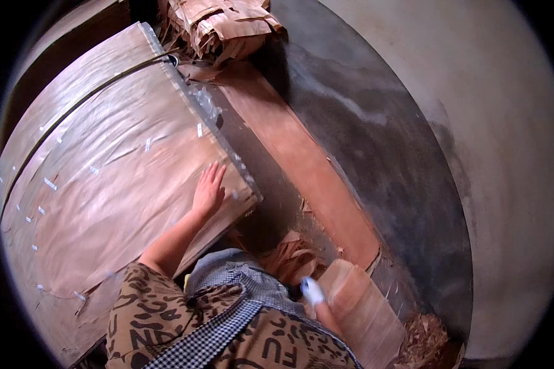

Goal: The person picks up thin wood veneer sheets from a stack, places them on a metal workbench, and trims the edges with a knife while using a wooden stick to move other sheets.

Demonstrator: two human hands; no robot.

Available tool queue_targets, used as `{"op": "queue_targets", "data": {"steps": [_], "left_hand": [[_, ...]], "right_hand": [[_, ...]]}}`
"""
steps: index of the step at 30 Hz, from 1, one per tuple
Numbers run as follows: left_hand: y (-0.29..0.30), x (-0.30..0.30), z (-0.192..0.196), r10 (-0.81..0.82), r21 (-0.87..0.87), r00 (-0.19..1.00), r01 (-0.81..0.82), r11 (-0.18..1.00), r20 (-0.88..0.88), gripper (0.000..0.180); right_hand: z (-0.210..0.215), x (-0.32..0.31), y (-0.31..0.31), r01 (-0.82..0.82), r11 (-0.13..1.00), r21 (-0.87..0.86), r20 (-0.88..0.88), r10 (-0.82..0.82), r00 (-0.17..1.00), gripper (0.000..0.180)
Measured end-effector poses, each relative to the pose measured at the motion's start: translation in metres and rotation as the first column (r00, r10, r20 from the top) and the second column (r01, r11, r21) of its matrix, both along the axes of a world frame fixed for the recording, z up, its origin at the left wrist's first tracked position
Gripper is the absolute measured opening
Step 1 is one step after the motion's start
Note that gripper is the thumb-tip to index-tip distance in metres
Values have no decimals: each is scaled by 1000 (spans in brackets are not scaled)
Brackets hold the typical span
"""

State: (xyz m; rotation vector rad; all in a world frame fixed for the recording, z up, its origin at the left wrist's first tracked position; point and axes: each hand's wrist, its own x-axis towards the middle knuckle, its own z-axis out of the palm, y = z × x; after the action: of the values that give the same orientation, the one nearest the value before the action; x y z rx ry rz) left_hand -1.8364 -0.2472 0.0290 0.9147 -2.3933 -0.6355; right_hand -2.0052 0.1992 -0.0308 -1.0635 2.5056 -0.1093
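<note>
Two hands: left hand point(210, 195) lies flat on one big brownish sheet point(117, 184), fingers slightly apart; right hand point(314, 293) blurs whitish near one tan piece point(370, 323), can't tell its grip.

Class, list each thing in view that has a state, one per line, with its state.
Sheet: wrinkled, taped in spots
Left hand: open, flat on the sheet
Right hand: blurred, grip unclear
Strap: lying across the sheet
Strip: lying flat
Bundle: stacked, ragged-edged
Pale sheets: stacked
Scraps: loose, heaped

Large dark capital letters point(269, 349) on the person's tan, black-patterned shirt point(138, 295)
</note>
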Motion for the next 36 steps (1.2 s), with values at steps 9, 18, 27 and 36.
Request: {"op": "queue_targets", "data": {"steps": [9,18,27,36], "left_hand": [[-163,-95,-25,607,-190,787,-583,790,110,63],[-170,-96,-45,667,-146,664,-664,734,337,62],[-172,-106,-28,649,-127,640,-664,737,412,61],[-170,-104,-30,577,-17,624,-671,741,527,66]], "right_hand": [[0,-187,-7,642,671,372,340,-741,578,8],[0,-496,-261,367,929,-46,441,-311,842,2],[77,-498,-647,110,839,-533,544,240,804,17],[21,-352,-799,-641,714,-281,61,680,731,12]]}}
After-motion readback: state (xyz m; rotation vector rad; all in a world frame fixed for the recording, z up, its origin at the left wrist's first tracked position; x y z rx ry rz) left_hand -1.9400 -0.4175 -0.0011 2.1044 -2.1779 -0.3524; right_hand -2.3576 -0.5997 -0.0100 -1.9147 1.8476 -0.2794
